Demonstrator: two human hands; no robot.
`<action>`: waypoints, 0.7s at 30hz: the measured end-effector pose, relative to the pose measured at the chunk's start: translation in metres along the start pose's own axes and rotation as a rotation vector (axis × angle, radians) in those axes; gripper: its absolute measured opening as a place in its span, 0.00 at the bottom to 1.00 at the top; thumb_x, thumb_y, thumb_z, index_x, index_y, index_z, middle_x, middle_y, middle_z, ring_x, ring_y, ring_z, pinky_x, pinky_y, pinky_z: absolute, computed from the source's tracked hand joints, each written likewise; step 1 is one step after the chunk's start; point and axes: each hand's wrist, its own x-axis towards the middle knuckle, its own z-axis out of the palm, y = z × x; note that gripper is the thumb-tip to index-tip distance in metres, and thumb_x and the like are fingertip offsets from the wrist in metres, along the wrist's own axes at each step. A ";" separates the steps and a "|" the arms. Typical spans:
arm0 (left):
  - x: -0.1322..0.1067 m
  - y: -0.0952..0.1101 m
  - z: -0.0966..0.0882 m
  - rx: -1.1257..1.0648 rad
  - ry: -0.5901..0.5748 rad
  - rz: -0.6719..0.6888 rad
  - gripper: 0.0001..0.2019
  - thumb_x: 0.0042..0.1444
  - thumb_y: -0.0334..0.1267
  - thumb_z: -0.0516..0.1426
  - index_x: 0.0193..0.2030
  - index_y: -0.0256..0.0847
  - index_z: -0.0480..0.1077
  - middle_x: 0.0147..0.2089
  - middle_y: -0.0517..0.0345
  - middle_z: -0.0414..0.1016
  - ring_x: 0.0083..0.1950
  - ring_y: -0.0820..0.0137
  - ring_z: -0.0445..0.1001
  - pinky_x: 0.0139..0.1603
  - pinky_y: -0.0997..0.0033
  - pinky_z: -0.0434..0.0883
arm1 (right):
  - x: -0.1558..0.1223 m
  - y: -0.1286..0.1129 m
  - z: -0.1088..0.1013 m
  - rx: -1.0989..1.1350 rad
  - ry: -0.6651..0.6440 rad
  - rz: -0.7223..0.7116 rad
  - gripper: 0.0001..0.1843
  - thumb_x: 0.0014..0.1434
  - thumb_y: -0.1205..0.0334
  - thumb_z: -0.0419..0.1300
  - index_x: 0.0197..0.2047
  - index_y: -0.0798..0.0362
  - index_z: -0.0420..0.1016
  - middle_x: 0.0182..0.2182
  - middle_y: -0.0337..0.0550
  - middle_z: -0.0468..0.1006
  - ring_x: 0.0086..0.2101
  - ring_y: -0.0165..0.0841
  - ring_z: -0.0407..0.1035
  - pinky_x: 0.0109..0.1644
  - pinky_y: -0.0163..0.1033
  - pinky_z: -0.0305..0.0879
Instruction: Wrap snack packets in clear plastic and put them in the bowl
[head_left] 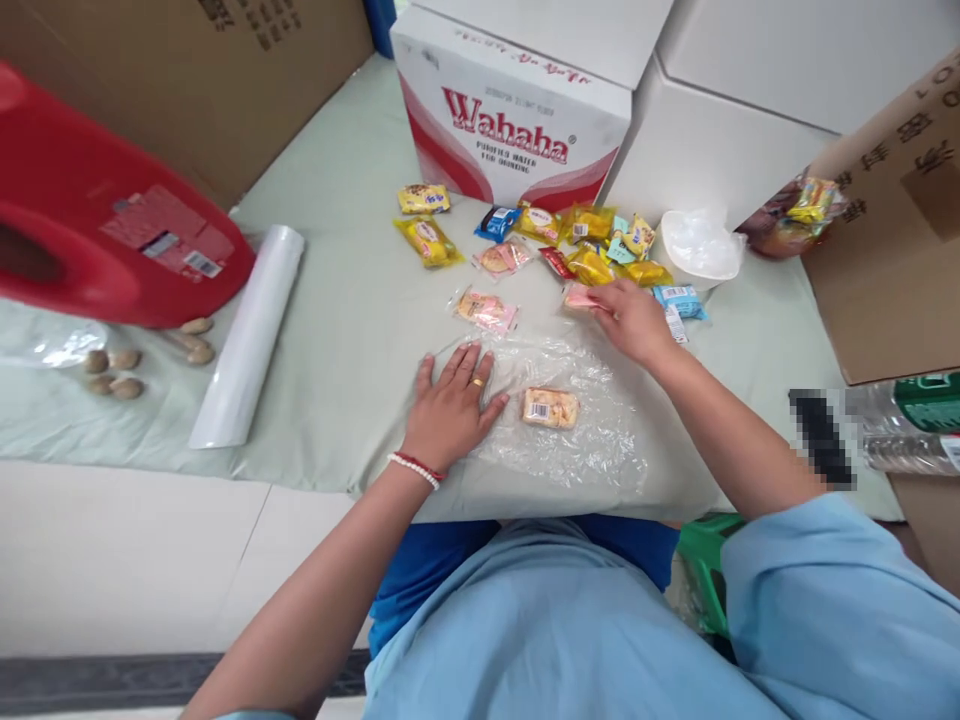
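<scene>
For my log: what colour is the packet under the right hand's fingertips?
Pink packet, head view.

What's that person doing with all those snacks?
A person sits at a cloth-covered table. Their left hand lies flat on a clear plastic sheet, where one wrapped snack rests. Their right hand touches a pink packet at the edge of a pile of snack packets in front of a white box.

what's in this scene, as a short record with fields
left hand: flat on the clear plastic sheet, palm down
right hand: fingers on a pink packet at the edge of the snack pile
on the sheet: one snack packet, beside the left hand
behind: white box, white bowl
left side: plastic roll, red jug
</scene>
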 end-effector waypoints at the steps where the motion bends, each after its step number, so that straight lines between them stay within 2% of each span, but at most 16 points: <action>1: 0.000 0.000 -0.001 -0.008 -0.002 0.000 0.33 0.74 0.55 0.42 0.79 0.39 0.56 0.82 0.44 0.51 0.82 0.55 0.52 0.81 0.37 0.40 | -0.012 -0.007 -0.009 0.063 0.029 -0.042 0.22 0.71 0.51 0.57 0.60 0.50 0.81 0.51 0.53 0.80 0.49 0.49 0.74 0.56 0.55 0.72; 4: 0.000 0.000 -0.002 -0.020 -0.008 -0.005 0.33 0.74 0.55 0.42 0.79 0.40 0.55 0.82 0.44 0.51 0.82 0.55 0.51 0.81 0.37 0.38 | -0.054 -0.037 -0.031 0.223 0.055 -0.113 0.21 0.71 0.46 0.58 0.58 0.46 0.81 0.52 0.49 0.81 0.50 0.45 0.75 0.57 0.53 0.73; 6: 0.000 0.000 -0.002 -0.022 -0.015 -0.005 0.34 0.74 0.55 0.42 0.79 0.40 0.54 0.82 0.44 0.50 0.83 0.53 0.50 0.81 0.36 0.38 | -0.080 -0.057 -0.034 0.276 0.046 -0.135 0.20 0.72 0.46 0.58 0.58 0.45 0.81 0.52 0.49 0.81 0.51 0.44 0.75 0.57 0.50 0.73; 8: 0.000 0.000 -0.002 -0.024 -0.023 -0.006 0.34 0.74 0.56 0.42 0.80 0.40 0.54 0.82 0.43 0.49 0.83 0.52 0.50 0.81 0.35 0.38 | -0.103 -0.070 -0.024 0.287 0.015 -0.141 0.18 0.73 0.49 0.56 0.58 0.46 0.80 0.54 0.49 0.80 0.52 0.42 0.76 0.56 0.48 0.74; 11: 0.001 0.000 -0.002 -0.029 -0.027 -0.006 0.34 0.74 0.56 0.42 0.80 0.40 0.53 0.82 0.43 0.50 0.83 0.53 0.50 0.81 0.36 0.39 | -0.126 -0.075 0.001 0.213 -0.098 -0.144 0.18 0.73 0.53 0.56 0.62 0.45 0.78 0.59 0.51 0.77 0.55 0.43 0.74 0.56 0.47 0.74; 14: 0.001 0.001 -0.002 -0.032 -0.023 -0.008 0.34 0.74 0.56 0.42 0.80 0.40 0.53 0.82 0.42 0.51 0.83 0.53 0.50 0.81 0.35 0.39 | -0.134 -0.071 0.013 0.121 -0.140 -0.173 0.24 0.70 0.47 0.62 0.65 0.46 0.75 0.66 0.55 0.70 0.61 0.48 0.69 0.61 0.53 0.71; 17: 0.001 0.001 -0.002 -0.030 -0.022 -0.007 0.34 0.74 0.56 0.42 0.79 0.40 0.54 0.82 0.43 0.51 0.83 0.53 0.50 0.81 0.36 0.39 | -0.131 -0.074 0.013 0.066 -0.054 -0.184 0.29 0.69 0.41 0.61 0.66 0.47 0.74 0.70 0.56 0.66 0.64 0.52 0.63 0.67 0.59 0.64; 19: 0.000 0.001 -0.002 -0.027 -0.016 -0.005 0.34 0.74 0.56 0.41 0.79 0.40 0.55 0.82 0.43 0.51 0.82 0.53 0.51 0.81 0.36 0.39 | -0.127 -0.079 0.016 0.025 -0.051 -0.212 0.31 0.71 0.41 0.59 0.70 0.46 0.70 0.71 0.55 0.65 0.67 0.53 0.59 0.70 0.62 0.58; 21: 0.000 0.000 -0.001 -0.023 -0.007 -0.004 0.34 0.74 0.56 0.41 0.79 0.39 0.55 0.82 0.42 0.51 0.82 0.53 0.52 0.81 0.36 0.39 | -0.123 -0.083 0.025 -0.021 -0.113 -0.268 0.33 0.71 0.44 0.59 0.74 0.46 0.64 0.73 0.56 0.63 0.69 0.54 0.55 0.72 0.65 0.52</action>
